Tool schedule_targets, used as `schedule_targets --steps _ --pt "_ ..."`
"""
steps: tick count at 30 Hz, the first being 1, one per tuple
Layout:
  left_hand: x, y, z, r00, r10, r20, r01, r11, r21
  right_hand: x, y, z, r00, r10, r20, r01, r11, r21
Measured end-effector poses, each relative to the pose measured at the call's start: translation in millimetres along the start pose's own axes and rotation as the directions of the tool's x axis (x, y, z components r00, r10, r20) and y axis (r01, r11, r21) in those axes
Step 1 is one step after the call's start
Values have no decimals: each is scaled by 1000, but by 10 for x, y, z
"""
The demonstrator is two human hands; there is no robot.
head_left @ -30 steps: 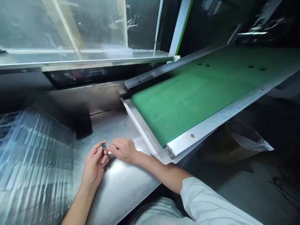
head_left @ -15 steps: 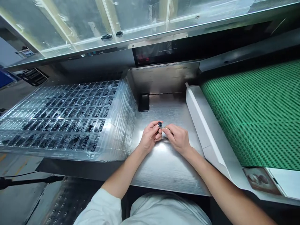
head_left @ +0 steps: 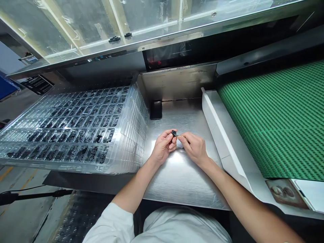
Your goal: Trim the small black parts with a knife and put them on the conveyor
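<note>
My left hand (head_left: 163, 146) pinches a small round black part (head_left: 173, 133) between thumb and fingertips, just above the steel worktop (head_left: 177, 175). My right hand (head_left: 193, 148) is closed in a pinch right beside it, its fingertips meeting the part; a thin pale tool seems to be in them, too small to name. To the left lies a stack of clear plastic trays (head_left: 76, 128), its pockets holding several similar black parts.
A green conveyor belt (head_left: 273, 121) runs at the right behind a white guide rail (head_left: 222, 135). A black block (head_left: 156, 109) stands at the back of the worktop. Clear guard panels (head_left: 126, 23) hang overhead. A small picture card (head_left: 285, 192) lies at the belt's near end.
My view swung left from the belt to the trays a second ago. In the last half second the hands stayed put, and the black part turned slightly between the fingers.
</note>
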State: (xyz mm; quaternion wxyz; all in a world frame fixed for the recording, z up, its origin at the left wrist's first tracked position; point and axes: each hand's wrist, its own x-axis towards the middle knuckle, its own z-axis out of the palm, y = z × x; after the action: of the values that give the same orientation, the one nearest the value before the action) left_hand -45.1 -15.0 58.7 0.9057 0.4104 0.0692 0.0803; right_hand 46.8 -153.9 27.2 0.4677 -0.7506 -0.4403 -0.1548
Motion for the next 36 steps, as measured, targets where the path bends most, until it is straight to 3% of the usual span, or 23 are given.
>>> schedule_targets --steps 36 --pt "-7 -6 5 1000 -8 20 8 1000 -15 8 -22 19 998 -30 -53 29 999 -27"
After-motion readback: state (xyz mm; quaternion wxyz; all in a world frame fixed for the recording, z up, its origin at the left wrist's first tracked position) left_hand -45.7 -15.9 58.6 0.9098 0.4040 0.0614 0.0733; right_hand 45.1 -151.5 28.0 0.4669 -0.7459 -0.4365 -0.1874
